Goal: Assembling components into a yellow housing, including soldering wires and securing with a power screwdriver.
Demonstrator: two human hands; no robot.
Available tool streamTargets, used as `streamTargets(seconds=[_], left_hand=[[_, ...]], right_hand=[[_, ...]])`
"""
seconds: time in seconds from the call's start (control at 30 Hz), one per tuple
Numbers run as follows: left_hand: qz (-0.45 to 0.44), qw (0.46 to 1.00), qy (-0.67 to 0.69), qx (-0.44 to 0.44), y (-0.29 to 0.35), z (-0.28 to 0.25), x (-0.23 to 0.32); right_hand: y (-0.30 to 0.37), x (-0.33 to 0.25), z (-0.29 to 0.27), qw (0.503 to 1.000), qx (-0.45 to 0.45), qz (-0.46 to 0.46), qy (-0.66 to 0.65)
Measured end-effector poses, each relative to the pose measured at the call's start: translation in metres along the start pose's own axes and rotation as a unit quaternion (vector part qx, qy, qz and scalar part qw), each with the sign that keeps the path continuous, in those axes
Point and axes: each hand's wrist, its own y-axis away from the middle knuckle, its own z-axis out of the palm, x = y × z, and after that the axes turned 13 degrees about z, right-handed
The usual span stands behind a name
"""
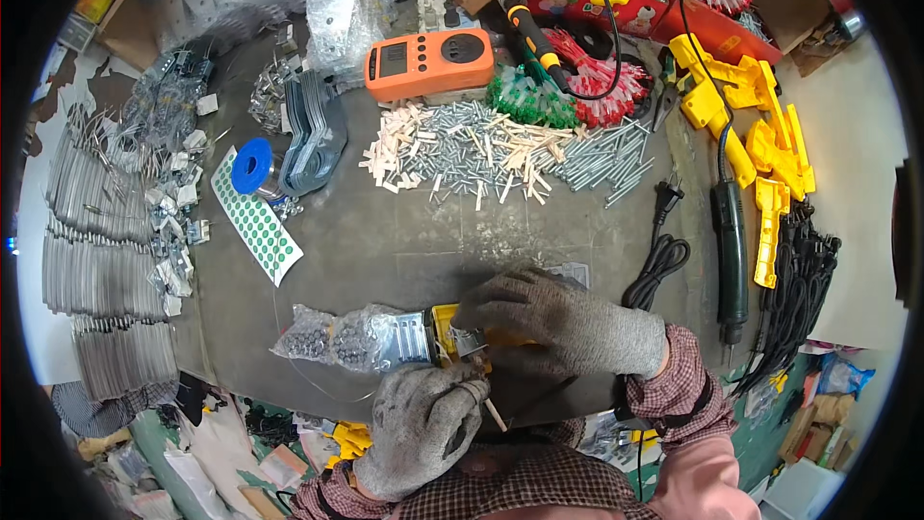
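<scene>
Head view: a yellow casing (444,319) is set near the bench's (366,250) front edge, partly hidden, with a silver metal part (469,341) against it. Its shell is probably light, stiff and slightly slick, best held by the outer sides. The gloved left hand (423,419) is curled nearly closed; the gloved right hand (558,323) is arched overhead, fingers bent. What either grips cannot be told. Leftward, a plastic-wrapped bundle (351,339) is laid.

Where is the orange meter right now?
In the head view, the orange meter is toward the far side of the table, slightly left of centre, just beyond the pile of screws and pale pieces.
</scene>
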Motion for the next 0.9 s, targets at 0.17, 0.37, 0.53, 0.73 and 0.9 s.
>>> streamTargets(seconds=[0.17, 0.37, 0.53, 0.73, 0.9], left_hand=[[0.003, 1.000, 0.002, -0.020, -0.002, -0.004, -0.001], [0.009, 0.998, -0.011, -0.060, -0.007, -0.008, -0.003], [0.004, 0.995, -0.042, -0.088, -0.007, -0.007, 0.002], [-0.013, 0.995, -0.063, -0.080, -0.006, -0.003, 0.006], [-0.047, 0.991, -0.109, -0.060, -0.013, 0.000, 0.017]], right_hand=[[0.002, -0.008, 0.006, 0.998, 0.006, 0.004, 0.056], [0.003, -0.005, 0.011, 0.997, 0.033, -0.015, 0.074], [0.005, -0.006, 0.012, 0.997, 0.050, -0.006, 0.062], [0.005, -0.008, 0.013, 0.992, 0.083, -0.042, 0.085], [0.008, -0.002, 0.021, 0.989, 0.105, -0.041, 0.101]])
